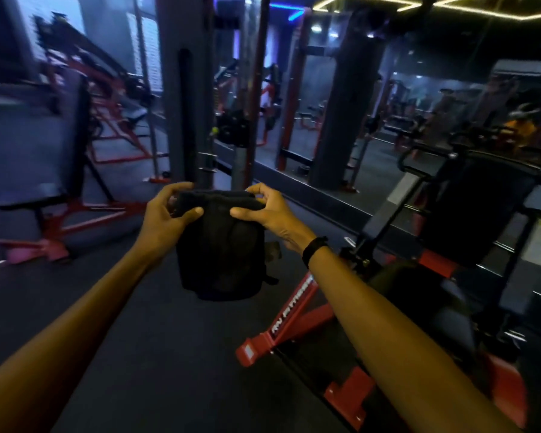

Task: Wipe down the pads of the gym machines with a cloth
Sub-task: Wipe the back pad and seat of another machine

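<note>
Here we hold the black cloth (pixel 221 245) out in front of us at mid-frame, both hands pinching its upper edge: the left hand (pixel 166 217) has thumb and curled fingers closed on the left corner, the right hand (pixel 270 214) the same on the right corner. The cloth hangs down folded from this double grip, its long axis near vertical, touching no machine. The nearest dark pads (pixel 419 295) we can make out lie low and to the right, on the red-framed machine (pixel 294 326) beside our right forearm; they are dim, so their outline is uncertain. We judge the right hand the nearer one for the first wipe, reaching down and rightward. A bench (pixel 44 195) stands well apart to the left, blurred.
</note>
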Motion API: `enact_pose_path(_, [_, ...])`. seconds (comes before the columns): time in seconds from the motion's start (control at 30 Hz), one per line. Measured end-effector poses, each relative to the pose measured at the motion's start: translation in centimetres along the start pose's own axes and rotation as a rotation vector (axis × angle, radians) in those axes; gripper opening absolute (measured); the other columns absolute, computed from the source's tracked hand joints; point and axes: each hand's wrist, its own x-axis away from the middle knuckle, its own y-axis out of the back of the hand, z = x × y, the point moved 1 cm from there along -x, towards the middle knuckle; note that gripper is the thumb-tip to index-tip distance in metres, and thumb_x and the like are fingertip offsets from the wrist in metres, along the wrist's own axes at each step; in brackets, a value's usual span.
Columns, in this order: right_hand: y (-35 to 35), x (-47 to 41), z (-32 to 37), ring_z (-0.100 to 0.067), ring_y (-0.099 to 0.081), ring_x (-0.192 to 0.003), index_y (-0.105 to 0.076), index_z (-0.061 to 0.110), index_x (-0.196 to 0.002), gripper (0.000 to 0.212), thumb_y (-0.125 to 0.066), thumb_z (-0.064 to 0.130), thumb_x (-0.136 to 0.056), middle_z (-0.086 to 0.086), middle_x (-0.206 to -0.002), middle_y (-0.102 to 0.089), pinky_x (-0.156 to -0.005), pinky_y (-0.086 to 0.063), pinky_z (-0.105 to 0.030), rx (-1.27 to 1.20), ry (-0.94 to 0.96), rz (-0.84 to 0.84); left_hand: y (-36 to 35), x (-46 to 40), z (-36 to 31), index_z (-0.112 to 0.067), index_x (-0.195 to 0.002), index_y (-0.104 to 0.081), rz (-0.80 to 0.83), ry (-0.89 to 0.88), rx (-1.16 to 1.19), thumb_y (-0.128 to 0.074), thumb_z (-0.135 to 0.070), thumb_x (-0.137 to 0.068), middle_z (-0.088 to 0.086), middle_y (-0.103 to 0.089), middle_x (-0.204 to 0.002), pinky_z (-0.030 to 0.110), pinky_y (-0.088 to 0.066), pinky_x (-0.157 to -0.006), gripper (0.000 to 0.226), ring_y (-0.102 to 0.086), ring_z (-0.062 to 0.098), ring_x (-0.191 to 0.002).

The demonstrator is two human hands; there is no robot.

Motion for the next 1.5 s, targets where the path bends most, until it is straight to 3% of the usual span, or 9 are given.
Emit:
enact_pose_path(0.17, [-9.6,-6.2,2.1,-0.026,-0.061,-0.117,-0.055,0.013,-0.117,0.039,-0.077,0.004,-0.086,-0.009,-0.127,-0.059,-0.100,-0.054,-0.037,-0.010,0.182,0.108,10.9,-1.9,-0.2,-0.021,-0.118,-0.063,0.027,-0.176,-0.298,-0.068,0.005,-0.089,-0.002,-0.066,-0.111,0.030,-0.053,-0.092,0.039,-0.063,0.004,-0.104])
enact_pose_path(0.33, [-18.0,-12.4,4.6,-0.005,-0.062,-0.098,-0.064,0.009,-0.100,0.026,-0.081,0.002,-0.081,0.006,-0.103,-0.064,-0.093,-0.051,-0.022,0.049,0.282,0.191,21.3,-3.6,0.4,-0.030,-0.092,-0.068,-0.067,-0.125,-0.398,-0.071,0.005,-0.087,-0.002,-0.072,-0.092,0.036,-0.058,-0.085,0.035,-0.069,0.015,-0.091])
enact_pose_path(0.47, [-23.9,-16.4,5.9,-0.013,-0.065,-0.093,-0.066,0.017,-0.091,0.024,-0.086,0.015,-0.078,0.002,-0.094,-0.067,-0.087,-0.055,-0.027,0.088,0.337,0.214,28.0,-3.8,-0.1,-0.032,-0.088,-0.071,-0.165,-0.140,-0.435,-0.070,0.003,-0.089,-0.020,-0.072,-0.084,0.021,-0.056,-0.076,0.035,-0.068,0.001,-0.083])
enact_pose_path(0.67, [-29.1,-19.4,7.2,-0.022,-0.066,-0.090,-0.062,0.016,-0.087,0.031,-0.088,0.029,-0.075,-0.008,-0.093,-0.069,-0.078,-0.057,-0.032,0.157,0.377,0.176,33.7,-4.6,0.2,-0.027,-0.087,-0.068,-0.198,-0.094,-0.433,-0.065,0.001,-0.093,0.000,-0.069,-0.087,0.023,-0.055,-0.063,0.028,-0.066,0.014,-0.075])
enact_pose_path(0.83, [-30.8,-22.0,7.4,-0.030,-0.067,-0.095,-0.060,0.014,-0.098,0.037,-0.088,0.022,-0.074,-0.013,-0.099,-0.069,-0.086,-0.059,-0.043,0.165,0.345,0.383,36.5,-5.6,1.5,-0.017,-0.091,-0.064,-0.223,0.003,-0.406,-0.057,-0.001,-0.098,0.003,-0.065,-0.088,0.025,-0.049,-0.064,0.019,-0.060,0.007,-0.071])
enact_pose_path(1.0, [-32.6,-25.4,6.6,-0.012,-0.065,-0.083,-0.062,0.015,-0.095,0.027,-0.084,0.017,-0.080,0.001,-0.087,-0.066,-0.078,-0.058,-0.028,0.115,0.396,0.358,38.6,-7.5,3.6,-0.013,-0.095,-0.059,-0.197,0.056,-0.447,-0.052,-0.004,-0.101,0.015,-0.063,-0.095,0.049,-0.059,-0.069,0.013,-0.064,0.033,-0.081])
enact_pose_path(1.1, [-33.9,-28.8,5.7,-0.012,-0.067,-0.084,-0.063,0.014,-0.095,0.022,-0.081,0.017,-0.083,-0.001,-0.089,-0.068,-0.078,-0.058,-0.027,0.106,0.373,0.432,40.1,-9.7,5.5,-0.009,-0.096,-0.057,-0.192,0.127,-0.490,-0.051,-0.004,-0.102,0.014,-0.061,-0.093,0.056,-0.060,-0.073,0.010,-0.064,0.032,-0.084])
enact_pose_path(1.37, [-37.3,-41.0,5.5,-0.014,-0.070,-0.088,-0.064,0.007,-0.098,0.020,-0.079,0.009,-0.084,-0.009,-0.094,-0.071,-0.075,-0.058,-0.025,0.088,0.376,0.557,45.0,-19.1,8.3,-0.008,-0.090,-0.062,-0.157,0.170,-0.481,-0.057,0.004,-0.097,0.016,-0.062,-0.083,0.028,-0.057,-0.056,0.015,-0.062,0.024,-0.075])
enact_pose_path(1.5, [-38.7,-48.7,11.1,-0.027,-0.066,-0.115,-0.051,0.018,-0.132,0.050,-0.076,0.016,-0.089,-0.013,-0.127,-0.064,-0.092,-0.058,-0.039,-0.321,0.337,0.495,48.7,-25.9,6.9,-0.015,-0.114,-0.059,-0.524,0.027,-0.208,-0.063,-0.011,-0.096,0.005,-0.065,-0.091,0.024,-0.057,-0.059,0.018,-0.064,0.002,-0.068])
